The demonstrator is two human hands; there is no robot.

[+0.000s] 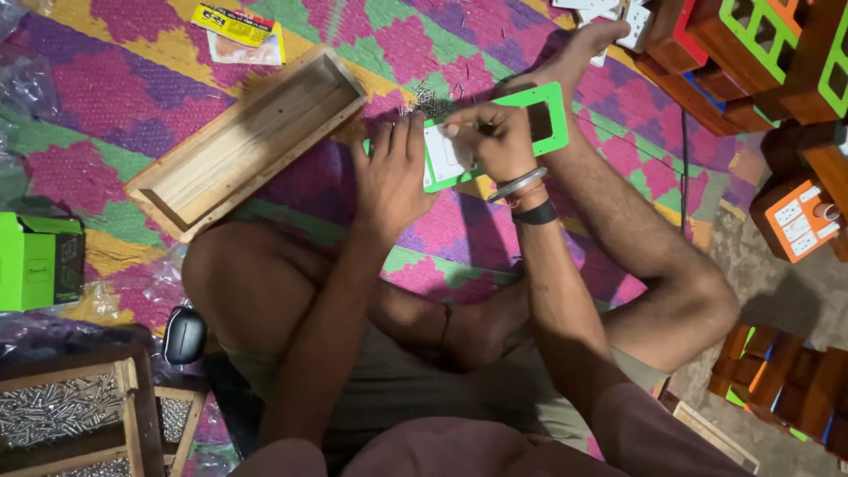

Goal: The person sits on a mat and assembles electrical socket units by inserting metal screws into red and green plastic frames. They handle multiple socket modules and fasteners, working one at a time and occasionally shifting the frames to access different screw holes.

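A green plastic faceplate (552, 119) with a rectangular cut-out lies on the patterned mat, with a white switch part (444, 157) set in it. My left hand (393, 172) presses flat on the plate's left end, fingers spread. My right hand (499, 141) is closed around a thin dark tool held against the white part; the tool is mostly hidden by my fingers. A small heap of screws (428, 99) lies just beyond the plate.
An open wooden box (247, 146) lies to the left. A green carton (40, 261) sits at the left edge, trays of screws (62, 411) at the lower left. Finished wooden switch boxes (795, 216) stack along the right. My bare leg (636, 230) stretches beside the plate.
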